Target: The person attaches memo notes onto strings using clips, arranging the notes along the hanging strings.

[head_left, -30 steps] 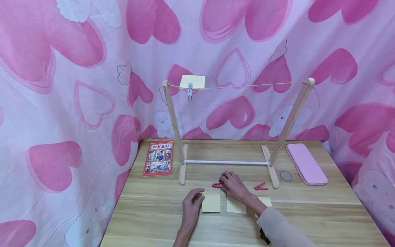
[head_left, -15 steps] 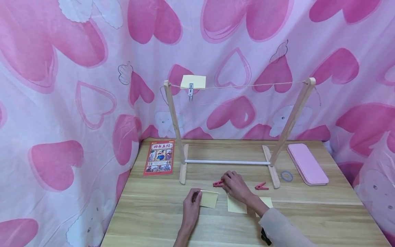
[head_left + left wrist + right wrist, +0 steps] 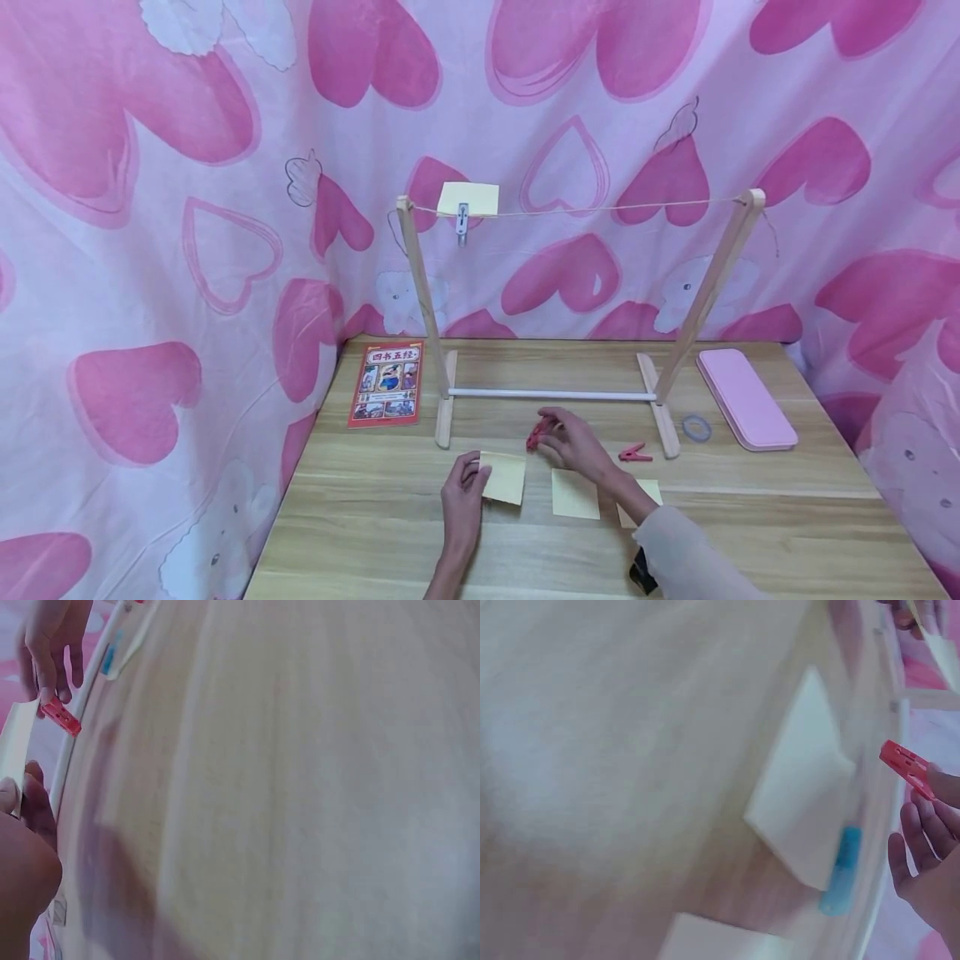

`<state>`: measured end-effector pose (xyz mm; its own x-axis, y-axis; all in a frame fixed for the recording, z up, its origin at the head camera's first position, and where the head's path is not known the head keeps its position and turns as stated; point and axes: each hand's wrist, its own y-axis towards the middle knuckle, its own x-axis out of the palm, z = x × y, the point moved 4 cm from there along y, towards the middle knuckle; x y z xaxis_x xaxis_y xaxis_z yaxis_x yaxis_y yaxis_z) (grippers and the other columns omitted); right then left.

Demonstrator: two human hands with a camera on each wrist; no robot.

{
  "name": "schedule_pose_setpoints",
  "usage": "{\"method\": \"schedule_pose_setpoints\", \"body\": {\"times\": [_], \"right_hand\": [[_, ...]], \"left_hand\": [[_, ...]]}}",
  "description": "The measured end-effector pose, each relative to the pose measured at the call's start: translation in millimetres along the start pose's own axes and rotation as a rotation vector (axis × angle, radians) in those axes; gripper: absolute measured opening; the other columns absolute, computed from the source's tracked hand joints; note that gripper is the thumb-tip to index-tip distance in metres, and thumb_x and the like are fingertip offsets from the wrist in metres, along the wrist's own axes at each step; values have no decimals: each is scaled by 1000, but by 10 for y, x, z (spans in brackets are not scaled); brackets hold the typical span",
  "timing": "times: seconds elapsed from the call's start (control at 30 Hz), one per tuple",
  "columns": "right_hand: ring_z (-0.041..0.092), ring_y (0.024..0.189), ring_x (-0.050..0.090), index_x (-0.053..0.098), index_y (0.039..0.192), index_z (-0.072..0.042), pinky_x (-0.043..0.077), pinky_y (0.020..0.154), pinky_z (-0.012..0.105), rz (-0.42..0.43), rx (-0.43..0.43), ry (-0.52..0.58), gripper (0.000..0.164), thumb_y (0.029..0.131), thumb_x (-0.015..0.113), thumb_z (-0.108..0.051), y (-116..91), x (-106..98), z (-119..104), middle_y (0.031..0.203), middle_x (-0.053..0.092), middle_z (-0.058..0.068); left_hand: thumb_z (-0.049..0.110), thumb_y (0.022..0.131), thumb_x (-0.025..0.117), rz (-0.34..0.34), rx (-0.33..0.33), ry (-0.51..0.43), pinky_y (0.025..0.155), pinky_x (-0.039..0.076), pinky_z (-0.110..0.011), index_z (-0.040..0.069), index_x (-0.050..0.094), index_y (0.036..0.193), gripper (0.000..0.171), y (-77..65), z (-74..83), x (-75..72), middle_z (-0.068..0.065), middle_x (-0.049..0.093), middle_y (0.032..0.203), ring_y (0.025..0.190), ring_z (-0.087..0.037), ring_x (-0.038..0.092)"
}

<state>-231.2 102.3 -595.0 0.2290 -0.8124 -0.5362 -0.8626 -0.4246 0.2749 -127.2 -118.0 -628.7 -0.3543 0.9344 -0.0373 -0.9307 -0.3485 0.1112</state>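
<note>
My left hand [image 3: 462,507] pinches a pale yellow sticky note [image 3: 505,478] by its left edge, thumb in front, lifted over the table. In my right hand [image 3: 576,448] a red clothespin [image 3: 535,436] is held between thumb and fingers, just right of the note. The right wrist view shows the clothespin [image 3: 904,766] pointing away from the fingertips. Two more sticky notes lie on the table, one [image 3: 575,497] below the right hand and one [image 3: 648,490] partly under the right forearm. A blue clothespin [image 3: 841,871] lies by a note in the right wrist view.
A wooden rack [image 3: 708,292] with a string [image 3: 637,206] across its top stands behind the hands. On the string, a grey-blue clothespin [image 3: 462,223] holds a note [image 3: 472,197]. Around it are another red clothespin [image 3: 636,452], a tape ring [image 3: 697,428], a pink case [image 3: 746,400] and a book [image 3: 386,383].
The left hand has picked its sticky note up off the table and turned it upright. The right hand has raised the red clothespin and swung it to point toward the note.
</note>
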Motion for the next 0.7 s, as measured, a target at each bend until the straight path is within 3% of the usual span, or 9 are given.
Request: {"method": "schedule_pose_setpoints", "body": {"times": [0.07, 0.13, 0.23, 0.3, 0.4, 0.53, 0.7], "right_hand": [[33, 102, 73, 68, 128, 10, 65, 93, 41, 23, 32, 25, 36, 95, 81, 2, 46, -80, -62, 108, 76, 13], [35, 105, 72, 71, 122, 6, 64, 93, 46, 55, 25, 13, 30, 94, 82, 1, 103, -189, -160, 111, 75, 14], [39, 113, 69, 73, 114, 2, 62, 94, 55, 112, -60, -27, 24, 92, 83, 2, 206, -387, -387, 118, 72, 17], [40, 118, 67, 75, 109, 0, 61, 95, 54, 146, -134, -56, 22, 90, 85, 3, 269, -543, -574, 124, 69, 18], [41, 125, 63, 76, 105, -1, 58, 101, 44, 185, -232, -114, 21, 87, 86, 5, 362, -794, -905, 130, 64, 19], [41, 124, 62, 78, 100, -1, 50, 103, 26, 214, -349, -178, 21, 83, 89, 6, 498, -1151, -1369, 131, 62, 21], [34, 116, 60, 80, 97, 1, 44, 96, 17, 224, -406, -182, 22, 79, 91, 9, 682, -1583, -1883, 130, 61, 22]], "left_hand": [[13, 103, 77, 6, -13, 18, 89, 61, -20, -1, 74, 117, 20, 23, 18, 8, -14, 80, 104, 97, -11, 75], [17, 102, 79, 8, -52, 0, 88, 61, -21, 4, 77, 110, 16, 76, -42, 12, -9, 80, 103, 97, -12, 75], [19, 102, 79, -3, -126, -21, 84, 62, -27, 3, 77, 105, 16, 129, 87, 34, -9, 78, 101, 94, -18, 72], [23, 103, 79, -6, -122, -44, 79, 60, -26, 5, 78, 103, 19, 189, 130, 43, -7, 76, 99, 90, -15, 68], [25, 106, 75, -29, -119, -15, 83, 59, -31, 2, 77, 108, 23, 277, 379, 65, -11, 74, 109, 95, -19, 65], [21, 109, 68, -74, -136, 73, 93, 55, -35, 1, 75, 117, 22, 501, 760, 115, -14, 71, 125, 109, -23, 62], [14, 108, 68, -106, -25, 133, 90, 53, -31, -1, 76, 122, 22, 859, 1339, 214, -17, 73, 123, 104, -22, 63]]}}
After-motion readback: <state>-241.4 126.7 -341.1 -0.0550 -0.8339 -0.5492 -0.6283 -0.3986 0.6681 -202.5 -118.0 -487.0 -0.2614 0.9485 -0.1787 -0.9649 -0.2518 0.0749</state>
